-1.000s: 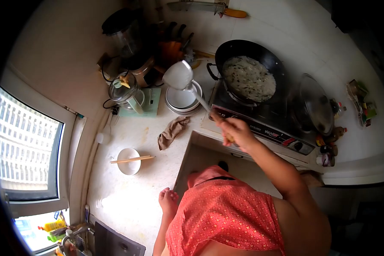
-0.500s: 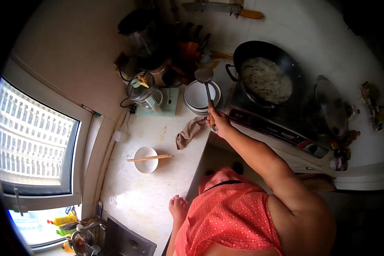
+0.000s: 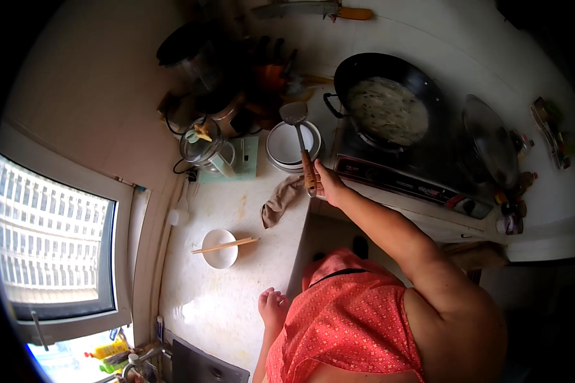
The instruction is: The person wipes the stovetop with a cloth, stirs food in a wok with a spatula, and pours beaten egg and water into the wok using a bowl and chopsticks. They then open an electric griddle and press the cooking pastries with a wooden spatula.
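Food (image 3: 388, 110) is already in the wok (image 3: 362, 67); none shows in the stacked bowls (image 3: 283, 145) left of it. My right hand (image 3: 328, 183), fingers apart, is beside the spatula (image 3: 307, 163) lying over those bowls; my left hand (image 3: 273, 308), nearer me than the wok, curls loosely, its grip unclear.

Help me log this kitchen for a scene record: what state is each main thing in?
Spatula: over the stacked bowls, handle toward the person
Right hand: at that handle, grip unclear
Left hand: fingers curled, nothing visible in it
Wok: uncovered, food inside
Stove: flame not visible
Stacked bowls: nested, upright
Single bowl: upright
Chopsticks: across its rim
Cloth: crumpled
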Demonstrator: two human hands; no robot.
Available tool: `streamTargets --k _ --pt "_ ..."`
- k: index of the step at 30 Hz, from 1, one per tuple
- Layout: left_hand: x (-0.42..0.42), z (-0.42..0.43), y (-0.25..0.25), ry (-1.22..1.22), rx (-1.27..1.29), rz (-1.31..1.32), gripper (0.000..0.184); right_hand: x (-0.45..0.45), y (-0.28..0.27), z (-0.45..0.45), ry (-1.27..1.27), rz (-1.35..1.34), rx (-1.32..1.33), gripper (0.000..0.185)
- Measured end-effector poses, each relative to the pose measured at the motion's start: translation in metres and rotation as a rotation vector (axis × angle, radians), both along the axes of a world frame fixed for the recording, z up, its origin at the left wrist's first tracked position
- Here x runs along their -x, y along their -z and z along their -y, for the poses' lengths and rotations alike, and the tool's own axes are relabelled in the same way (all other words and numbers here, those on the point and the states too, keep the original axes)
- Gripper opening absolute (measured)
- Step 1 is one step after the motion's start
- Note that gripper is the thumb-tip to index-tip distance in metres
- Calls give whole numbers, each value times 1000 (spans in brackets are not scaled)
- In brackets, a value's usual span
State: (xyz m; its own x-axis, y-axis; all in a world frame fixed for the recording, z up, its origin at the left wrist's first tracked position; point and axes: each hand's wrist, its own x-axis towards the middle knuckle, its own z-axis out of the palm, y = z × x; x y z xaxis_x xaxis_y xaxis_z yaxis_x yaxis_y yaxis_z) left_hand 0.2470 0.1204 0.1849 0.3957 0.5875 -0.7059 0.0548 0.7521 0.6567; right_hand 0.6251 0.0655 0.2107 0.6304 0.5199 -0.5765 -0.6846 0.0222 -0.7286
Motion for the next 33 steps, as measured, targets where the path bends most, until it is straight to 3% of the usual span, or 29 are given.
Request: streamTargets --k 4,6,7,10,12,13,16,19,22,23,25,28,33 --pt "-24 -2 -23 186 7 -7 20 30 1 40 93 371 162 34" --pt "-34 -3 -28 489 -14 21 21 49 16 74 -179 413 161 26" --pt "-41 -3 -28 501 -12 25 21 63 11 90 -350 406 144 23" --pt "-55 -3 -21 845 8 56 34 103 40 131 -840 515 229 44" --pt "-61 -2 -6 985 -3 47 39 113 33 145 -1211 379 232 59" --pt "-68 0 -12 1114 -13 34 44 118 36 151 -1202 379 235 59" --pt "-92 14 -76 1122 126 -13 54 123 40 162 -1215 320 302 61" --pt "-81 13 -30 1174 126 50 59 112 17 162 -1254 329 148 58" --pt "-105 31 -119 1124 40 -149 48 110 46 166 -1267 398 91 54" --pt "-110 34 -125 1108 35 -171 48 109 64 167 -1265 399 86 54" --pt "-109 39 -113 1067 42 -159 46 108 93 166 -1264 395 4 56" --pt "-104 46 -82 987 62 -120 44 99 69 167 -1300 397 100 51" --pt "-107 68 -66 869 74 -112 41 87 78 178 -1260 470 42 45"
